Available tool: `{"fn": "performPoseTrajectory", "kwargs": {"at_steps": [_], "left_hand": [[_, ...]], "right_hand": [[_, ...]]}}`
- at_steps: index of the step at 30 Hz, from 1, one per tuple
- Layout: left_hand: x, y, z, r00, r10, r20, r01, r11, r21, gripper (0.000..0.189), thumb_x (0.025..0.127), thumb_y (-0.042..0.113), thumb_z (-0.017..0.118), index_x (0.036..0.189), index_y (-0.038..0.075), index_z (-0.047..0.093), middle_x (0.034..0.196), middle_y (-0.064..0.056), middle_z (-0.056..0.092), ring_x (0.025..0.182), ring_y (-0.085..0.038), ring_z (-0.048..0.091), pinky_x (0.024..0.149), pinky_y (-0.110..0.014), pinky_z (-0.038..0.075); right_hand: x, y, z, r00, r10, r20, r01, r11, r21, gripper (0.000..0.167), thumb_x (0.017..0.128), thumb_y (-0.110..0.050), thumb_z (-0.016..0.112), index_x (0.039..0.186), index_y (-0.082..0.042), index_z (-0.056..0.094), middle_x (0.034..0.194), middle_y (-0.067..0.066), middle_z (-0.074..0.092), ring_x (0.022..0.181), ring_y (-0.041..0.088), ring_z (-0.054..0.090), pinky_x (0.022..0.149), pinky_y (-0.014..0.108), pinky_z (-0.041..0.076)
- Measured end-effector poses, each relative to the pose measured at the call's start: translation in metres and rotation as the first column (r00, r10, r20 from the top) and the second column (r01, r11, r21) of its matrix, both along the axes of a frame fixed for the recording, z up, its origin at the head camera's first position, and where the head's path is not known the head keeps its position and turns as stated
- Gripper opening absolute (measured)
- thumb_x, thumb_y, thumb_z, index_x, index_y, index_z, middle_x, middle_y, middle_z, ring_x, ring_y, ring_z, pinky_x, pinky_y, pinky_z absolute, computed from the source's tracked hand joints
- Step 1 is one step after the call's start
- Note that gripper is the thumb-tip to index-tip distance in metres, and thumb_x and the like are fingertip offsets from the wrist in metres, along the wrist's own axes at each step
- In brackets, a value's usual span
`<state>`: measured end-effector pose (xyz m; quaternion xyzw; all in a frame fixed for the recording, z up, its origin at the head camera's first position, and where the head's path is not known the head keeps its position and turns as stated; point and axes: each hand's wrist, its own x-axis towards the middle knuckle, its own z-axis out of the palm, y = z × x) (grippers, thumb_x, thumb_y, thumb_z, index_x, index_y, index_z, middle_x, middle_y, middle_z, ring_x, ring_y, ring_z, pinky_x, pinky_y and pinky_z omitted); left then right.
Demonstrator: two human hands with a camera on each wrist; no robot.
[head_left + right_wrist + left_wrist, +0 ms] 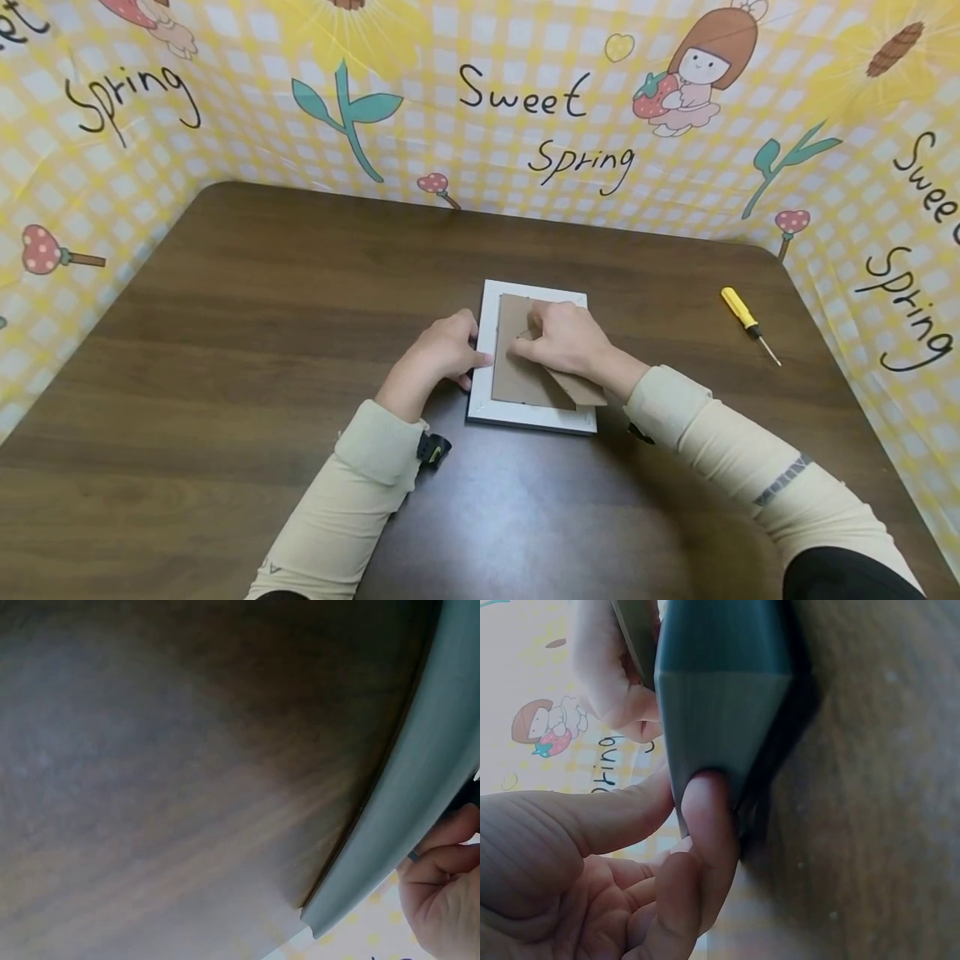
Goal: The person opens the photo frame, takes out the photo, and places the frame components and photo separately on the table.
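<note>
A white-backed picture frame [534, 417] lies face down on the table, its brown backing board [517, 383] showing. My left hand [444, 346] grips its left side; in the left wrist view, the thumb and fingers of the left hand [682, 847] pinch the frame's edge [727, 712]. Over the backing, my right hand [566, 337] pinches the brown easel stand [581, 389], which is tilted up and slants past the frame's lower right corner. The right wrist view catches the frame's side [405, 795] running diagonally, with part of a hand beyond it.
A yellow-handled screwdriver [740, 311] lies at the right of the dark wooden table [262, 333]. Patterned yellow cloth [510, 125] stands round the table's back and sides.
</note>
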<state>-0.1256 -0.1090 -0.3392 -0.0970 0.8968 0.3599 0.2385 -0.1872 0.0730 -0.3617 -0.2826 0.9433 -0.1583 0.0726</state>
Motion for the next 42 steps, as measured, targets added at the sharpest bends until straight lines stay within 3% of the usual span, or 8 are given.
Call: {"fn": "performPoseTrajectory", "kwargs": {"at_steps": [9,16,29,36,42], "left_hand": [[0.000,-0.001,-0.002,1.000,-0.021,-0.004,0.021,1.000,-0.002,0.041,0.092,0.022,0.072,0.122,0.004,0.049,0.098,-0.014,0.064,0.057,-0.016,0.069,0.071,-0.028,0.047],[0.001,-0.001,0.000,0.999,-0.029,-0.026,0.029,1.000,0.001,0.039,0.092,0.022,0.072,0.119,0.005,0.050,0.099,-0.014,0.065,0.057,-0.017,0.069,0.068,-0.027,0.047],[0.002,0.002,-0.001,1.000,-0.030,-0.003,0.030,0.999,-0.012,0.038,0.093,0.022,0.071,0.118,0.005,0.049,0.100,-0.014,0.063,0.057,-0.017,0.069,0.074,-0.031,0.048],[0.001,-0.001,-0.001,0.996,-0.063,-0.056,0.057,0.994,-0.090,0.035,0.093,0.023,0.070,0.117,0.006,0.051,0.103,-0.015,0.064,0.056,-0.016,0.068,0.077,-0.031,0.052],[0.002,-0.002,-0.001,0.997,-0.062,-0.047,0.057,0.994,-0.098,0.038,0.094,0.024,0.070,0.121,0.005,0.051,0.100,-0.013,0.064,0.058,-0.016,0.068,0.079,-0.034,0.051]], "right_hand": [[0.002,0.002,0.000,0.999,-0.033,0.000,0.033,0.999,-0.023,0.033,0.074,-0.041,0.065,0.066,-0.014,0.046,0.055,-0.006,0.035,0.052,0.011,0.035,0.048,0.027,0.025],[0.004,0.003,-0.001,0.998,-0.054,-0.016,0.053,0.997,-0.054,0.031,0.074,-0.039,0.064,0.067,-0.014,0.047,0.055,-0.006,0.035,0.052,0.012,0.035,0.048,0.027,0.026],[0.008,0.007,-0.003,0.998,-0.064,-0.014,0.063,0.995,-0.080,0.032,0.074,-0.037,0.064,0.067,-0.014,0.044,0.055,-0.006,0.032,0.052,0.011,0.031,0.047,0.027,0.022],[0.005,0.013,0.009,0.991,-0.110,0.081,0.125,0.966,-0.227,0.022,0.076,-0.030,0.058,0.070,-0.013,0.045,0.059,-0.003,0.036,0.059,0.015,0.040,0.055,0.028,0.031],[0.005,0.022,0.010,0.986,-0.072,0.153,0.117,0.943,-0.311,0.019,0.084,-0.025,0.058,0.077,-0.013,0.047,0.061,-0.003,0.040,0.064,0.015,0.045,0.061,0.028,0.034]]}}
